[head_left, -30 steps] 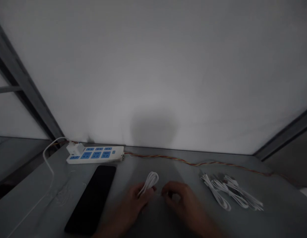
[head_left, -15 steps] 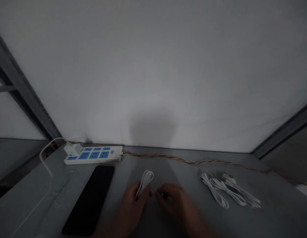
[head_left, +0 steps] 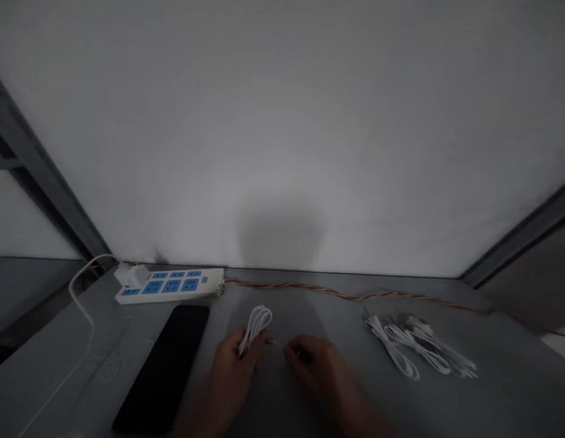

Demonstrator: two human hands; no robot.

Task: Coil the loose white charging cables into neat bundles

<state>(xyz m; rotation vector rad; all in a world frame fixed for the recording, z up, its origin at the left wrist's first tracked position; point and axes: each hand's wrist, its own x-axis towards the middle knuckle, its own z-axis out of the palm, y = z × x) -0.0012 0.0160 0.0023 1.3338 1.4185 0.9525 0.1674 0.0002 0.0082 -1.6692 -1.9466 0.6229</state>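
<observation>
Near the middle of the front edge of the grey surface [head_left: 505, 371], the left hand [head_left: 232, 377] grips a looped white cable [head_left: 256, 325], closed around the lower end of the loops, which stand up above the fingers and tilt toward the rear. A thin white strand [head_left: 273, 342] runs from the loops toward the right hand [head_left: 312, 362]. That hand's grip is narrow, with the fingers curled inward, but the picture is too dark to tell whether they pinch the strand.

Just left of the left hand, a black smartphone [head_left: 166, 365] lies face up and angled, reaching the front edge. Beyond it, toward the rear edge, sits a white power strip [head_left: 168, 286] with blue sockets, and a white charger [head_left: 132, 275] is plugged into its left end. A white lead [head_left: 76, 289] curves from the charger down over the left edge. A twisted red and yellow wire [head_left: 355, 297] leaves the strip's right end and follows the rear edge rightward. Right of the right hand, near the right side, lie several bundled white cables [head_left: 414, 347]. Nothing stands between the hands and these things. A pale wall [head_left: 282, 134] rises behind the surface, between grey metal frame bars [head_left: 40, 176].
</observation>
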